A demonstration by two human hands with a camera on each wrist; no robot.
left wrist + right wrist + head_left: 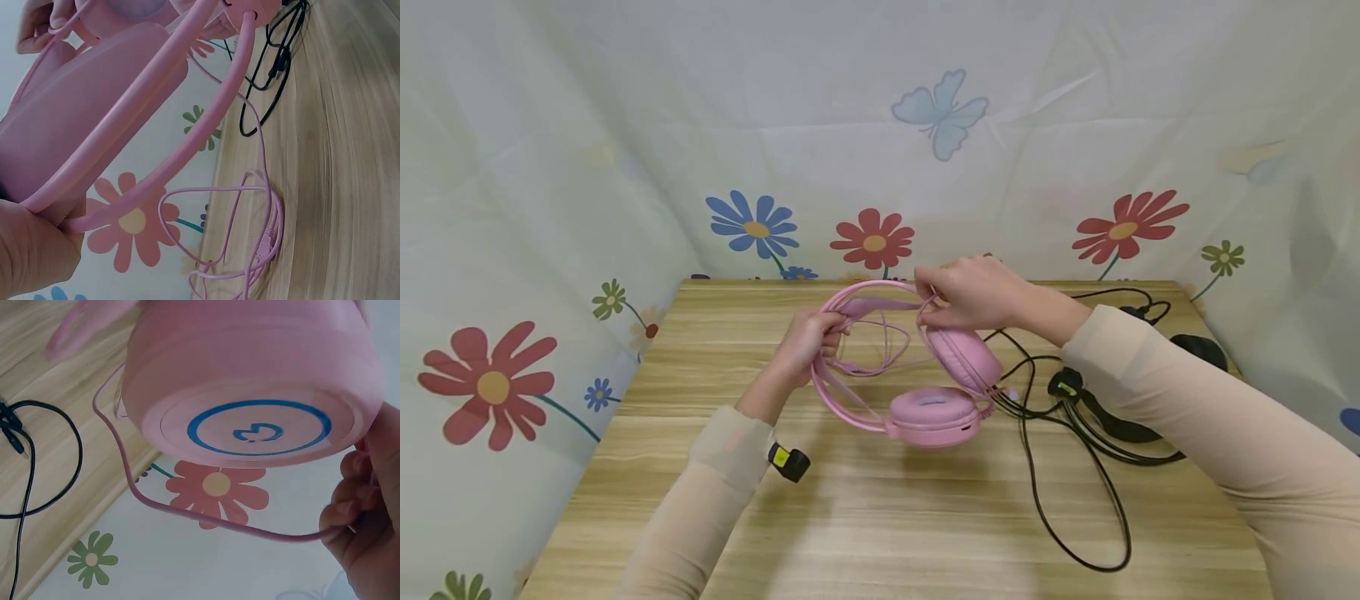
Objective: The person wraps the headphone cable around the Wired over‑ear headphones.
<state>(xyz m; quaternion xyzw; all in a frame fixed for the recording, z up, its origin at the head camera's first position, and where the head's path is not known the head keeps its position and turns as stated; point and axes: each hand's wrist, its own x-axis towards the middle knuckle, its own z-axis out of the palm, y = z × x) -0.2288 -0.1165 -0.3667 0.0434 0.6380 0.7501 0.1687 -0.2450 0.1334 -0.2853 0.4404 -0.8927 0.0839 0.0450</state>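
Note:
Pink over-ear headphones (934, 431) are held up above the wooden table between both hands. My left hand (808, 343) grips the top of the headband, fingers curled round the twin tubes (120, 105) and the padded strap (94, 94). At the other end, by the upper ear cup (964, 358), my right hand (973, 292) holds the headset's far side, with a thin pink cord (219, 524) running into its curled fingers (355, 494). A blue ring logo (259, 428) marks that cup's outer face. The lower cup's cushion faces up.
The pink cable (275, 231) lies in loose loops on the table (700, 467) behind the headphones. Black cables (1120, 500) and a black strap device (1066, 383) lie on the right, partly under the right arm. A flowered curtain (820, 125) stands behind the table.

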